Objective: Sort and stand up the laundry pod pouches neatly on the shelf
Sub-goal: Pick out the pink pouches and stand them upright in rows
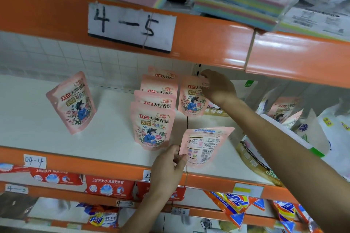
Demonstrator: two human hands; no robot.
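The left hand [166, 168], low in the middle of the frame, pinches the bottom corner of a pink pouch [203, 145] between thumb and fingers. This pouch shows its back side with small print, and its top leans to the right. The right hand [217, 87], higher up and right of the middle, pinches the top corner of a second pink pouch [190, 100]. That one stands up and shows its front.

Just left of it, a row of four pink pouches [153, 125] stands one behind the other, fronts out. Well apart, at the left of the frame, a lone pink pouch [73, 103] stands tilted. The shelf [28, 119] under them is white.

Above is an orange beam [208, 39] with a paper label [131, 26] that reads 4-5. Sticky note packs [246, 2] lie at the upper right. Red bags [109, 187] lie on the lower shelf, and white bags [310, 132] pile up at the right.
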